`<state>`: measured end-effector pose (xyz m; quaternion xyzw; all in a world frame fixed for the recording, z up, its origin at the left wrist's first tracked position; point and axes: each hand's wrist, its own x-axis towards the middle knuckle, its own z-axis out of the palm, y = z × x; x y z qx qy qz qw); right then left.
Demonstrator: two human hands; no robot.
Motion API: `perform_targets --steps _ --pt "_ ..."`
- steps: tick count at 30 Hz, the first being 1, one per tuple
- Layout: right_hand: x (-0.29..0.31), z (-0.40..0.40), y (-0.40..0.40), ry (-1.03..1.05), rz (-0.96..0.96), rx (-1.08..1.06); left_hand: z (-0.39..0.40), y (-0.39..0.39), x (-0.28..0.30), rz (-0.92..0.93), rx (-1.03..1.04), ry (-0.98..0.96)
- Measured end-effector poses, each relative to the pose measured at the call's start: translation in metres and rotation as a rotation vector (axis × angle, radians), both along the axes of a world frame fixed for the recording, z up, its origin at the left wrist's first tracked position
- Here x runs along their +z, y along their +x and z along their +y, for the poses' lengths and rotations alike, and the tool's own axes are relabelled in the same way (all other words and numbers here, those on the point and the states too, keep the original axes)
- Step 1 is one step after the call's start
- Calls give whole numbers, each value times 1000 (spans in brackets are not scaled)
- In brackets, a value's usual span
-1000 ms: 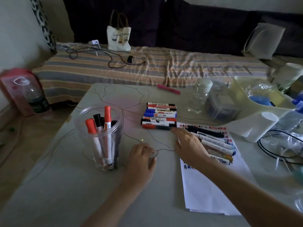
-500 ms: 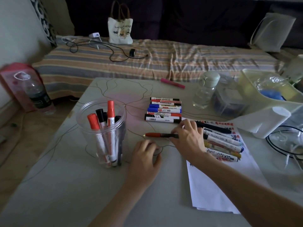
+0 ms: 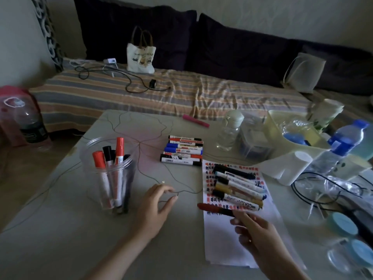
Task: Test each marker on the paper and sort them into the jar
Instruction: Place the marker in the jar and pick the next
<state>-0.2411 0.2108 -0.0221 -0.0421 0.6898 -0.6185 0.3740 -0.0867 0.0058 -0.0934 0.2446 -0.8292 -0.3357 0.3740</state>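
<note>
My right hand (image 3: 256,233) grips a red-capped marker (image 3: 214,208) by its dark end and holds it over the white paper (image 3: 228,247), cap pointing left. My left hand (image 3: 155,205) rests on the table beside the clear plastic jar (image 3: 109,170), fingers loosely spread, holding nothing. The jar holds several red and black markers upright. A row of several markers (image 3: 183,150) lies on the table behind the paper. Several more markers (image 3: 236,185) lie on the paper's scribbled upper part.
A pink marker (image 3: 195,120) lies near the table's far edge. A clear bottle (image 3: 229,130), a yellow tray (image 3: 290,126), a tissue roll (image 3: 286,168), a water bottle (image 3: 341,144) and black cables (image 3: 314,190) crowd the right side. A striped couch (image 3: 161,91) stands behind.
My right hand took the red-capped marker from the front of the row and drew it back to the right over the paper. My left hand stayed beside the jar.
</note>
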Motion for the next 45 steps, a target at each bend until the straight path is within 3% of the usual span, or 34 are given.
perform_targets --steps 8,13,24,28,33,36,45 --pt "7 12 18 -59 -81 -28 73 -20 39 -272 -379 -37" --pt "12 10 13 -135 -76 -67 83 -34 49 -176 -359 57" --pt "-11 10 13 -240 56 18 86 -43 52 -282 -572 331" --pt "-3 32 -21 -267 259 -211 61 -33 55 -187 -396 498" --pt "-10 39 -42 -127 460 -29 65 -43 44 -257 -398 265" --pt "-15 32 -58 -27 560 -29 63 -55 28 -241 -324 182" --pt "-35 23 -78 76 611 -16 37 -64 -2 -189 -213 89"
